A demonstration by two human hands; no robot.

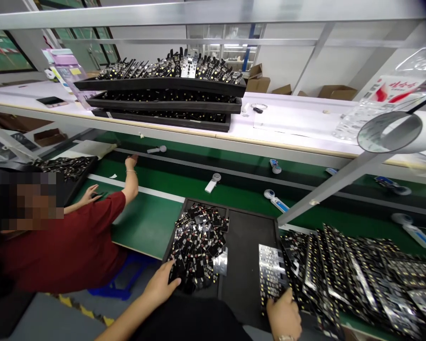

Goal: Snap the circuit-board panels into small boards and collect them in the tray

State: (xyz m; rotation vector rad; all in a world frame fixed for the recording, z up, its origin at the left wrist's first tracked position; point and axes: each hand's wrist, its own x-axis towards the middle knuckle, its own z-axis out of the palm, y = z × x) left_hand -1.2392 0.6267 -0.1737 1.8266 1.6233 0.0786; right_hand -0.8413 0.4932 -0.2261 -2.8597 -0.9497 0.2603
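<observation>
A black tray (230,246) lies in front of me, and its left compartment holds a loose heap of small black circuit boards (199,246). My left hand (161,285) rests on the near edge of that heap, fingers extended and holding nothing I can see. My right hand (284,313) grips the lower edge of a silvery circuit board panel (271,270), which stands tilted over the tray's right side. To its right lie overlapping rows of black LED board strips (362,279).
A co-worker in a red shirt (64,246) leans in at the left, one hand (130,163) reaching across a green conveyor belt (213,182). White handheld devices (213,182) lie on the belt. Stacked black trays of boards (166,97) stand on the white shelf beyond. A metal rod and round magnifier lamp (388,132) cross the upper right.
</observation>
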